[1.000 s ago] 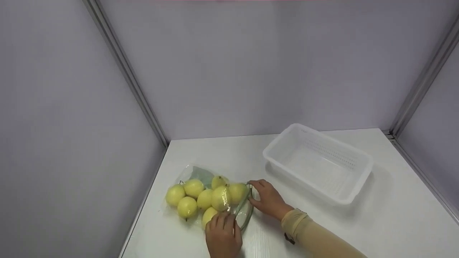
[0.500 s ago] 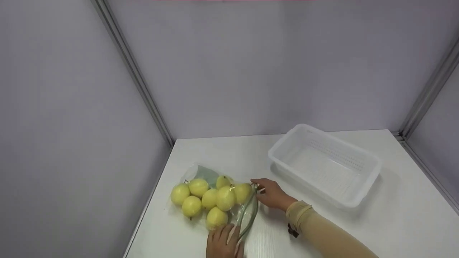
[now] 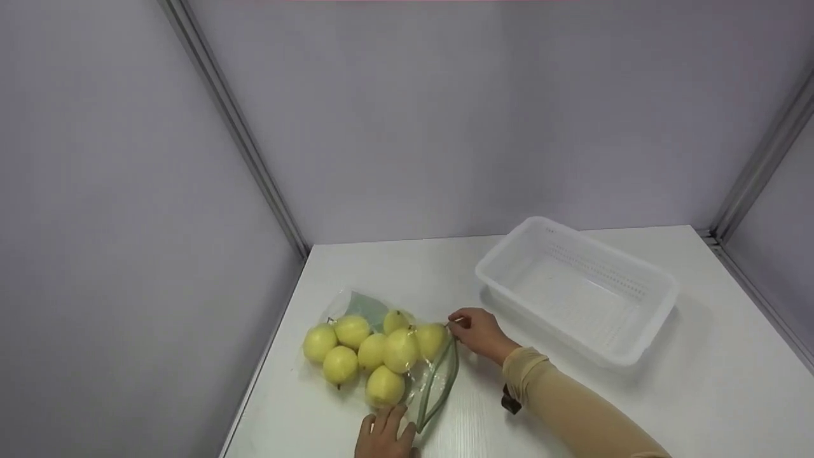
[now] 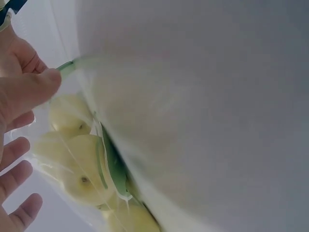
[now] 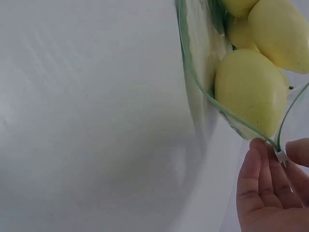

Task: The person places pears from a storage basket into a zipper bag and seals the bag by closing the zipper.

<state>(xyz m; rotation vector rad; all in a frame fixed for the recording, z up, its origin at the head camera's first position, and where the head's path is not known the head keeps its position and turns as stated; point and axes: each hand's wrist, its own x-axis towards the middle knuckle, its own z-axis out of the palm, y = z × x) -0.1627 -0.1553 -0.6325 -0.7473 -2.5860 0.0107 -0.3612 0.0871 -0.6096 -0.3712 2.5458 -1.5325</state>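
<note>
A clear zip bag [image 3: 416, 394] with a green zip lies on the white table, holding several yellow pears [image 3: 384, 387]. In the head view my right hand [image 3: 480, 334] is at the far end of the bag's mouth. Its thumb and fingers pinch the small white zip slider [image 5: 281, 156], as the right wrist view shows. The two green zip edges spread apart from that slider. My left hand [image 3: 385, 436] lies at the near corner of the mouth, fingers spread, partly cut off by the frame's bottom. Pears [image 4: 82, 169] show through the film beside it.
A white plastic basket [image 3: 575, 292] with perforated sides stands at the back right, beyond my right hand. Pale panels [image 3: 407, 127] rise behind and on both sides of the table [image 3: 509, 439].
My left hand has drawn back toward the near edge, off the bag's front pears. My right fingers have curled in at the zip's far end. The head view has shifted slightly.
</note>
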